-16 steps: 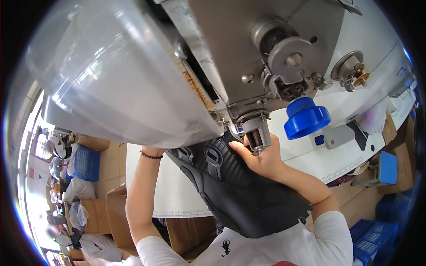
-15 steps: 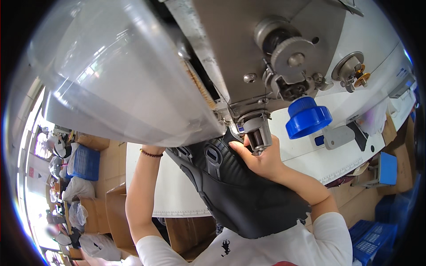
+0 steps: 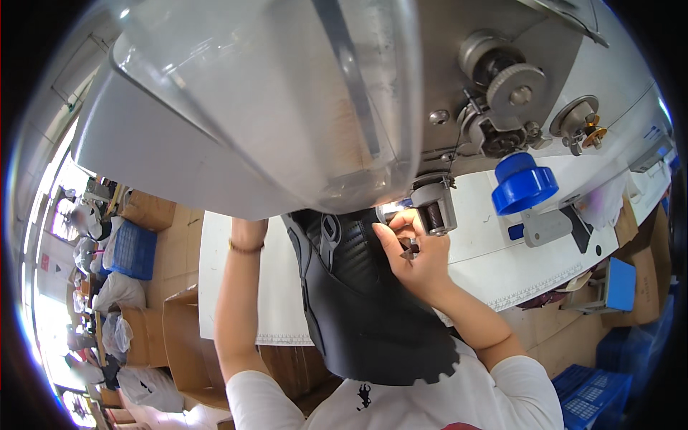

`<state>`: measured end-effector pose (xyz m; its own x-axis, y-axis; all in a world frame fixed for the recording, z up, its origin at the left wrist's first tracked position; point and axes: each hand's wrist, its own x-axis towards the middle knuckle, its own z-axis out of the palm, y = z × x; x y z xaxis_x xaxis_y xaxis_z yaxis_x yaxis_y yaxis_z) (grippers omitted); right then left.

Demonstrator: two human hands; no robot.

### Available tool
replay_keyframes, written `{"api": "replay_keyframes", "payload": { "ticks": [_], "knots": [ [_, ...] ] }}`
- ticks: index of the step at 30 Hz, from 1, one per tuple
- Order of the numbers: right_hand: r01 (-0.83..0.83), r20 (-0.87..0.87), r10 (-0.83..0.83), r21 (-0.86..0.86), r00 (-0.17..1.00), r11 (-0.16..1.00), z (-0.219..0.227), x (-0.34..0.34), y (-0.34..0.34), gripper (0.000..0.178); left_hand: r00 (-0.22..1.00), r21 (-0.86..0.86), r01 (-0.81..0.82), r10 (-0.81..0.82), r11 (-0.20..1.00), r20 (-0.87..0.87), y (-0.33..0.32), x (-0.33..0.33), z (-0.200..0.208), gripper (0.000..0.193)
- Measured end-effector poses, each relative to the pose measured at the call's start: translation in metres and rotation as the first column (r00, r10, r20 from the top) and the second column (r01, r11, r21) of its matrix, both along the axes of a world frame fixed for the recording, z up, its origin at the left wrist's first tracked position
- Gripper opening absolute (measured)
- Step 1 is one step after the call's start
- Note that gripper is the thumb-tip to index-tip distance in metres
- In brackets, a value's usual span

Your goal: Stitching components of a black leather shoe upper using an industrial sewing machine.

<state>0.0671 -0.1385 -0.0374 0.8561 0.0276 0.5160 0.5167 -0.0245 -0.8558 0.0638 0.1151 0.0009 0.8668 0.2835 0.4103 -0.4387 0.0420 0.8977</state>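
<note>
A black leather-like piece, perhaps a boot upper (image 3: pixel 373 322), hangs from the sewing machine toward my chest, with a ribbed panel, a grey loop and a notched lower edge. Beside its upper right edge is my right hand (image 3: pixel 419 258), fingers curled, thumb pointing up toward a lit spot under the machine. A small dark metal piece (image 3: pixel 410 249) shows within that hand; its kind is unclear. My left hand (image 3: pixel 249 233) is left of the black piece, its fingers hidden behind the machine's pale cover. The machine's thread-covered cylinder (image 3: pixel 432 208) hangs just above my right hand.
A clear plastic guard (image 3: pixel 287 93) fills the upper middle. A blue knob (image 3: pixel 524 185) juts from the machine at right. Under it lies a white table (image 3: pixel 494 251) with a ruler edge. Cardboard boxes (image 3: pixel 190 344) and blue crates (image 3: pixel 591 394) stand on the floor.
The view has shifted, so the machine appears farther right. The black piece has turned, hanging more upright. My right thumb has come off its surface, and the metal piece in that hand shows more clearly.
</note>
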Motion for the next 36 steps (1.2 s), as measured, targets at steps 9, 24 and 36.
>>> {"api": "replay_keyframes", "payload": {
  "ticks": [9, 24, 36],
  "knots": [
    [-0.409, -0.416, 0.639, 0.518, 0.646, 0.751, -0.004, 0.003, 0.002, 0.026, 0.984, 0.677, -0.048, 0.150, 0.734, -0.094, -0.068, -0.039, 0.004, 0.083],
    [-0.317, -0.213, 0.346, 0.157, 0.914, 0.935, -0.002, -0.001, 0.000, 0.036, 0.950, -0.213, -0.147, 0.198, 0.966, 0.240, -0.082, -0.027, -0.009, 0.049],
    [-0.333, -0.218, 0.355, 0.131, 0.909, 0.934, -0.005, 0.006, -0.005, 0.029, 0.909, -0.094, -0.308, 0.322, 0.947, 0.264, -0.104, -0.032, 0.004, 0.057]
  ]
}}
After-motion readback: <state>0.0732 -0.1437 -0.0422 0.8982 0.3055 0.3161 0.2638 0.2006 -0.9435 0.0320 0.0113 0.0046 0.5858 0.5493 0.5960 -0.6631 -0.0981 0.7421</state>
